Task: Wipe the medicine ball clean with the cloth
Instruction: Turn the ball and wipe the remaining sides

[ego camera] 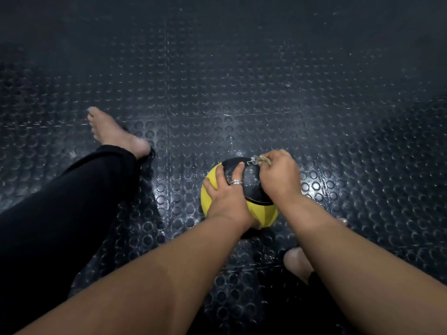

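A yellow and black medicine ball (251, 187) sits on the dark studded floor between my legs. My left hand (226, 192) lies spread over its near left side, fingers straight and pressing, a ring on one finger. My right hand (278, 176) grips a small frayed cloth (260, 160) against the ball's far right top. Only a pale, stringy edge of the cloth shows past my fingers; the rest is hidden under the hand.
The black rubber floor (242, 93) with round studs stretches all around. My left leg in black trousers ends in a bare foot (113, 134) at the left. My right foot (297, 262) lies close under the ball on the right.
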`<state>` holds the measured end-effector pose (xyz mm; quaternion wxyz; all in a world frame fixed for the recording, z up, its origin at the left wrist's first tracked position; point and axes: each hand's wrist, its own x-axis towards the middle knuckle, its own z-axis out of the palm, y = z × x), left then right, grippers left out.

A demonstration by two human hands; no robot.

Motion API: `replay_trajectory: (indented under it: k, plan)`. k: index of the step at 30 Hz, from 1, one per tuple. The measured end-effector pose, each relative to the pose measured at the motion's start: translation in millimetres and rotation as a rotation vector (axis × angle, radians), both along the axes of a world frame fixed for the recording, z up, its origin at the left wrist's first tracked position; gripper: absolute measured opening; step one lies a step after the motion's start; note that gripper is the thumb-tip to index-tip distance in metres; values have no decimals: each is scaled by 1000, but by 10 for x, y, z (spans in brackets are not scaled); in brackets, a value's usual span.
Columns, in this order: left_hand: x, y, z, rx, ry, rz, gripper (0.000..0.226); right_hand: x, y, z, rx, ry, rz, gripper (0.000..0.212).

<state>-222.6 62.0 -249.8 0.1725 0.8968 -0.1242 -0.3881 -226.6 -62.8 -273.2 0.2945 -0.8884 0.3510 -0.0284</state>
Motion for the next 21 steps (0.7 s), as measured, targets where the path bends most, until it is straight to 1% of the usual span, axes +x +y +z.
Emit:
replay_trajectory:
  k: [3,5,7,8,10,11,12,13,15,16,19,21]
  plan:
    - [87,-43,6,0,24,34,137,-180,164,20,-95,-137,36,15]
    - [88,-64,-1,-15,18,50,134,-414,273,46,-10,-225,3,10]
    - [94,-76,19,-10,24,45,135,-619,264,18,126,-249,-17,9]
    - [93,-75,31,-1,25,34,137,-671,219,14,206,-253,-71,6]
    - [64,-57,41,9,19,16,138,-717,75,-32,348,-277,-350,8]
    - [47,-41,35,6,11,11,139,-725,33,-79,363,-272,-494,11]
    - [27,-28,29,0,3,8,139,-730,41,-111,339,-250,-571,12]
    - [13,-10,23,-2,-3,5,139,-728,107,-159,304,-220,-564,13]
    - [-6,6,13,-4,-8,2,138,-702,265,-207,297,-180,-483,15]
    - [-10,8,11,-4,-11,-1,138,-666,283,-224,306,-168,-488,15]
    - [-9,10,11,9,-10,-8,139,-560,198,-178,325,-83,-611,15]
    - [34,-6,8,12,-11,6,139,-587,226,-132,301,-106,-586,15]
